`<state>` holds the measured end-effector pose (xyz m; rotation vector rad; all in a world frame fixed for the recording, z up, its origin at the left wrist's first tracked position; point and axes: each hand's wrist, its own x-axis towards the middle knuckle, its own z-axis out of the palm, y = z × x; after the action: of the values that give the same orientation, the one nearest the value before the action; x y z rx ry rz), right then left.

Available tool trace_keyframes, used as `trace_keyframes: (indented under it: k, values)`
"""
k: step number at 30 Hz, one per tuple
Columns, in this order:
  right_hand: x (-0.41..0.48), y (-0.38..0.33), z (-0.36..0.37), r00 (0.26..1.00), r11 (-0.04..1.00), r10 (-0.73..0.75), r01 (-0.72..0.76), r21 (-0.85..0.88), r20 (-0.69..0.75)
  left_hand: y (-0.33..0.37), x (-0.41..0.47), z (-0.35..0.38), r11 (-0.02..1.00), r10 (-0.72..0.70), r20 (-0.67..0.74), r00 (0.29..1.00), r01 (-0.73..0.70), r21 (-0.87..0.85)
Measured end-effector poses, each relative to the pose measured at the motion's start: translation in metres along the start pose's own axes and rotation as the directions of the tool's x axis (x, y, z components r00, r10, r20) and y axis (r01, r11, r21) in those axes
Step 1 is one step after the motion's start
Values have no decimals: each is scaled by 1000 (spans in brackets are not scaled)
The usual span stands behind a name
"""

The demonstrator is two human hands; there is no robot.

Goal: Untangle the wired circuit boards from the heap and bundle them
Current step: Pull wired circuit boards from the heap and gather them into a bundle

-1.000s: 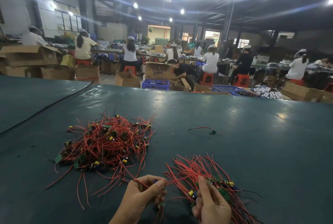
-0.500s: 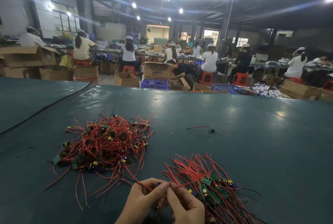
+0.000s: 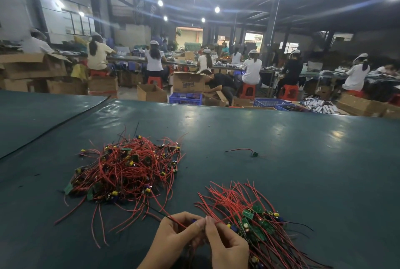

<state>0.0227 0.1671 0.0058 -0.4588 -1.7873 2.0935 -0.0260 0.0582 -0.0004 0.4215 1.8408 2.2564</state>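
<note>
Heap (image 3: 127,169): a tangled mass of red-wired circuit boards on the green table (image 3: 303,160), left of centre, with loose red leads trailing from its near edge toward the hands.
Sorted bundle (image 3: 255,221): lies just right of the hands, with green boards gathered at the near end and red wires fanning away.
Wired board (image 3: 194,221): one piece is held between both hands just above the table, and only a small blue part shows between the fingertips. A red lead and a thin black one run from it back toward the heap.
Left hand (image 3: 173,240): fingers curled, thumb and forefinger pinching the held piece.
Right hand (image 3: 227,247): fingers curled, pinching a red wire at the same spot, its fingertips meeting the left's; it sits just beside the bundle.
Stray board (image 3: 253,153): alone farther out, well apart from both piles.
Step in hand: apparently freeing one board's leads from the heap; much of the heap is still unsorted.
Next move: probably a gentle pull along the lead until it slides clear, then laying the piece onto the bundle with its board end matching the others. Whether the lead is still snagged in the heap cannot be told.
</note>
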Motion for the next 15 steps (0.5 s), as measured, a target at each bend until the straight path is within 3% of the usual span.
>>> trace_keyframes:
  k: [7, 15]
  values:
    - [1, -3, 0, 993, 995, 94, -96, -28, -76, 3, -4, 4, 998, -9, 39, 999, 6, 65]
    - [1, -6, -2, 989, 986, 139, -143, -81, -58, 6, -5, 4, 985, 44, 13, 999, -45, 167]
